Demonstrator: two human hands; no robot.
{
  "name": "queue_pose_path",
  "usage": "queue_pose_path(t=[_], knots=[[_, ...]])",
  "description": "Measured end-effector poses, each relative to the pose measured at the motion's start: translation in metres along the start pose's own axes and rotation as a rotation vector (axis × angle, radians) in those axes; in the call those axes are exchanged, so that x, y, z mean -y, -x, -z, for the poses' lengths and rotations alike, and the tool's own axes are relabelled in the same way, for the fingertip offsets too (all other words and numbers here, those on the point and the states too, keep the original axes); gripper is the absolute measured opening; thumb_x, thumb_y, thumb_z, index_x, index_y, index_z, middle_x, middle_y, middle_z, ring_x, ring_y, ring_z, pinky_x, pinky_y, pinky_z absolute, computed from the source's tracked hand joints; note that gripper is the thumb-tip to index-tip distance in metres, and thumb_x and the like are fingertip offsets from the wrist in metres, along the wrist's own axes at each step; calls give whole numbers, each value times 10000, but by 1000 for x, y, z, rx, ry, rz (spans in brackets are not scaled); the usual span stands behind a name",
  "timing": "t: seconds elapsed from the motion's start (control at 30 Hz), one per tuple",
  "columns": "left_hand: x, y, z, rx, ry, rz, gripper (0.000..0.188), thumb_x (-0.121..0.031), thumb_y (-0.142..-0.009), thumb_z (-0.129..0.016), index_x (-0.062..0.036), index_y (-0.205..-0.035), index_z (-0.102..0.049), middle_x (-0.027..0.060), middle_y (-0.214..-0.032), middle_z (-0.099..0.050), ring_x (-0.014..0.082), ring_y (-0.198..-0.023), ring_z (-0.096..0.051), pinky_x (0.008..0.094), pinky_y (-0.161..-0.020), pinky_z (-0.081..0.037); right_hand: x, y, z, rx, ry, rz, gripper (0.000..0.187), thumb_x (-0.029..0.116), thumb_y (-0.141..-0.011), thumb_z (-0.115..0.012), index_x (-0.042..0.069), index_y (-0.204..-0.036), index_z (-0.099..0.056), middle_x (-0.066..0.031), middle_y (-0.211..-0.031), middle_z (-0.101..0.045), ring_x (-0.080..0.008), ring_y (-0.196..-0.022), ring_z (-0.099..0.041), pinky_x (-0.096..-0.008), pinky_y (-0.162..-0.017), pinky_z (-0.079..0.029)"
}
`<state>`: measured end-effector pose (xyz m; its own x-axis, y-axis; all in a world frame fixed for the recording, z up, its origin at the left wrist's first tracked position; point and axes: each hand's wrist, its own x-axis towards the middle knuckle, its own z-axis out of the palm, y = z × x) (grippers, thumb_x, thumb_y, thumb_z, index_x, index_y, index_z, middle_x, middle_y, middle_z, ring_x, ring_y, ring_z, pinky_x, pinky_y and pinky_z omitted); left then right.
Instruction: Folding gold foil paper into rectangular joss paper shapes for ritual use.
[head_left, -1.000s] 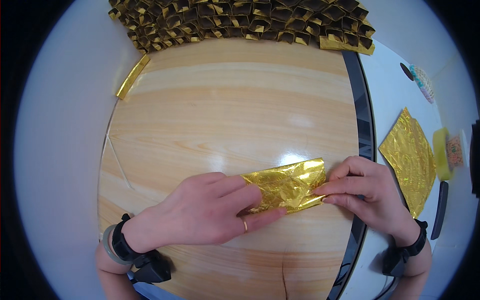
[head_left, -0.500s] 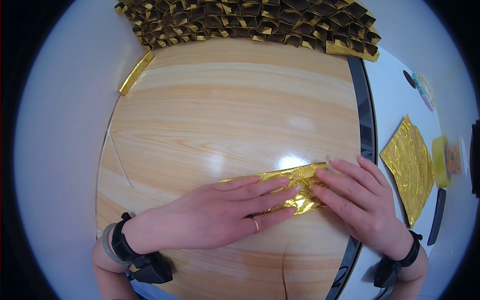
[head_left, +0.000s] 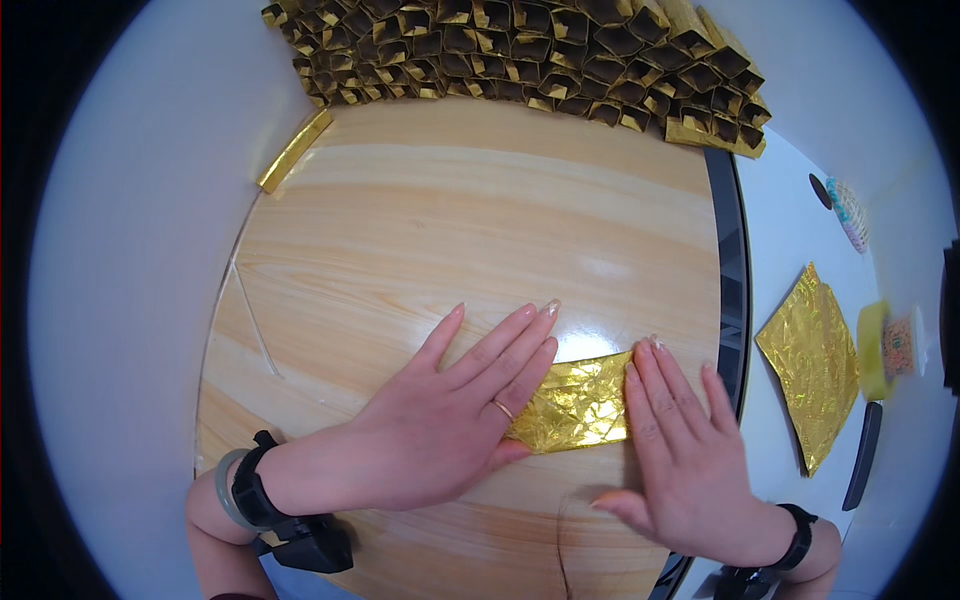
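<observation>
A folded strip of shiny gold foil paper (head_left: 585,405) lies flat on the wood-grain table between my hands. My left hand (head_left: 455,405) rests palm down over the strip's left end, fingers stretched out and the thumb at its lower edge. Against the right end lies my right hand (head_left: 685,450), its fingers straight and its thumb held apart on the table side. Neither hand grasps the paper. Part of the strip's left end is hidden beneath my left palm.
Stacked gold folded-paper pieces (head_left: 520,55) line the table's far edge. One narrow gold piece (head_left: 295,152) lies at the far left. On the white surface to the right are gold foil sheets (head_left: 812,370), a yellow tape roll (head_left: 874,350) and a dark, long object (head_left: 862,456).
Both hands have shifted: the left has turned with its fingers pointing farther away, and the right has moved onto the strip's right end. The strip looks shorter, and more of its middle shows.
</observation>
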<state>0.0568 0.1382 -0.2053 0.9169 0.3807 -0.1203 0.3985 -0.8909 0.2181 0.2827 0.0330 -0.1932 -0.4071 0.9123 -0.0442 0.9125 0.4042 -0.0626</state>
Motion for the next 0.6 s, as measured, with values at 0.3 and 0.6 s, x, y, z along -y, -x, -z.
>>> queue_pose_path(t=[0.3,0.6], knots=[[-1,3,-2,-43,-20,8,795,-390,-889,-585,72,-1440,-245,237,-1543,-197,328,-1443,-210,599,-1103,-204,5,-21,-8,9,-202,148,1088,712,-750,-543,-182,-1339,-347,-338,-1440,-333,-400,-1385,-317,-439,-1140,-249],[-3,14,-7,-104,-22,136,794,-417,-911,-548,105,-1425,-241,274,-1532,-190,363,-1442,-193,607,-1110,-174,-8,-19,-3,37,-55,89,1102,723,-759,-525,-154,-1388,-300,-309,-1458,-325,-383,-1397,-300,-437,-1145,-235]])
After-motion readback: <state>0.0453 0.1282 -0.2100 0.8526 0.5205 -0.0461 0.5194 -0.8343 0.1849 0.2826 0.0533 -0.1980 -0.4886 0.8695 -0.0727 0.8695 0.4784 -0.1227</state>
